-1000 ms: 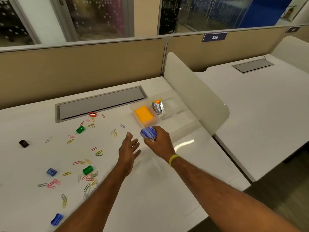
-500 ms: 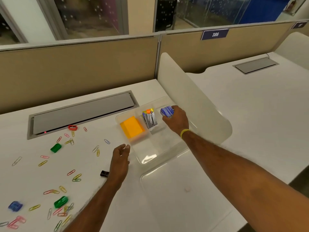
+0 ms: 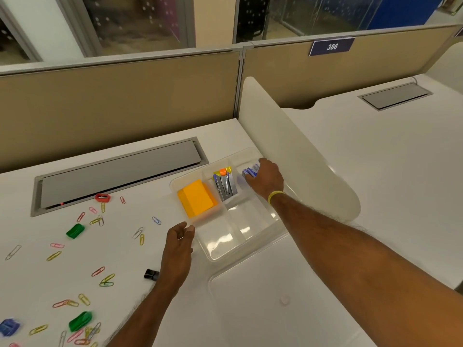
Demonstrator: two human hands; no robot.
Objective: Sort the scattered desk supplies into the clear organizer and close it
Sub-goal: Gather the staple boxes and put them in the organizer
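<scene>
On the white desk point(image 3: 250, 309), beside the curved divider point(image 3: 288, 146): clear organizer point(image 3: 213, 251) with its lid off, clear lid point(image 3: 263, 296) flat on the desk just in front of it. Back left compartment: orange sticky-note pad point(image 3: 196, 197). Back middle compartment: silver staple remover point(image 3: 226, 187) with small orange and yellow pieces point(image 3: 222, 171) behind it. Front compartments: nothing but glare visible.

Over the back right compartment: right hand point(image 3: 266, 181), yellow band point(image 3: 275, 196) at the wrist, fingers curled and closed around a small blue stack point(image 3: 250, 171), too blurred to name for certain. Whether resting on the compartment floor or held just above it: cannot tell.

Near the organizer's front left corner: left hand point(image 3: 178, 249), palm down, fingers loosely bent and slightly apart, gripping nothing, fingertips just short of the clear wall.

Just left of the left wrist: a small black clip point(image 3: 151, 274). Scattered across the left part of the desk: coloured paper clips point(image 3: 106, 280) in pink, yellow, green, blue and silver, well apart from the organizer. Among them: two green pieces point(image 3: 75, 231) point(image 3: 80, 321), a red piece point(image 3: 102, 197) against the grey cable hatch point(image 3: 120, 171), and a blue piece point(image 3: 9, 326) at the lower left edge, blurred.

Behind the desk: tan partition point(image 3: 112, 108) with a number plate reading 386 point(image 3: 332, 46).
</scene>
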